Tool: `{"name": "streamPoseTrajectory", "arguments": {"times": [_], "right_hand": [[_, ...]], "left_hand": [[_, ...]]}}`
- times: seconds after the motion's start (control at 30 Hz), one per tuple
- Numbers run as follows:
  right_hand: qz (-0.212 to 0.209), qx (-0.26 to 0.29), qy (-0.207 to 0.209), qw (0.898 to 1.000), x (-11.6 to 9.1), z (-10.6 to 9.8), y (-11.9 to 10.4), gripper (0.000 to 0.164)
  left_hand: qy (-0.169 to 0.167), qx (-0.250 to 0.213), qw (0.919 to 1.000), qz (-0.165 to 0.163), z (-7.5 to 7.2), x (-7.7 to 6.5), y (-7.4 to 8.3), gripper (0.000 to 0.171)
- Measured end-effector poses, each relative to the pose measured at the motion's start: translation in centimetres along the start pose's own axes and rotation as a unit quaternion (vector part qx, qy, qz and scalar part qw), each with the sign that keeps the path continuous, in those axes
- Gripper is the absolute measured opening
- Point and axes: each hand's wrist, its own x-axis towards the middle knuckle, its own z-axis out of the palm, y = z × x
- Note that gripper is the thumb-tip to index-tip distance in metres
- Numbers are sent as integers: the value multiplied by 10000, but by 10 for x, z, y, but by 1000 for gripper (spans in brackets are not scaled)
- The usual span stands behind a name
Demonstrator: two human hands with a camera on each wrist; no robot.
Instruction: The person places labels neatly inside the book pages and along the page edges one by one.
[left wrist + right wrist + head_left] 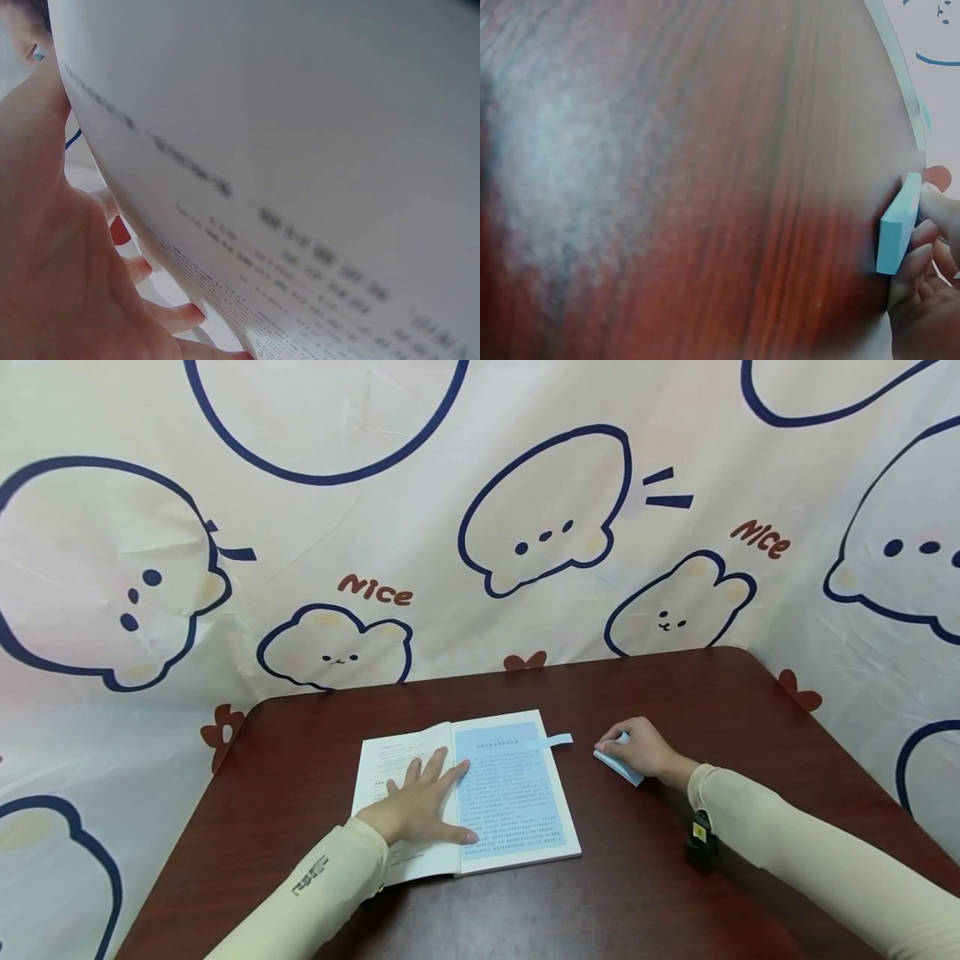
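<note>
An open book [510, 802] lies on the table, its right page printed on a pale blue panel. My left hand [416, 806] rests across the left page and the fold with fingers spread; its thumb and index fingertips reach the blue panel. In the left wrist view a white printed page [225, 112] fills most of the picture beside the palm. A light blue paper strip [558, 740] sticks out past the book's right edge near the top. To the right of the book, my right hand [641, 750] grips a thin light blue pad of sticky notes [896, 229] low over the table.
The dark wooden table [540, 910] has rounded far corners. A pale cloth [435, 552] with cartoon drawings hangs behind it and on both sides. A small black camera [701, 843] is strapped at my right wrist.
</note>
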Motion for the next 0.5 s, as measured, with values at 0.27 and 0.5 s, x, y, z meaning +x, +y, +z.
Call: {"name": "streamPoseTrajectory", "arguments": {"times": [0.27,0.5], "right_hand": [[15,11,161,9999,-1,0,0,21],[118,276,121,9995,-3,-1,-1,25]], "left_hand": [[13,-15,10000,16,0,0,-1,112],[33,9,10000,32,1,0,-1,112]]}}
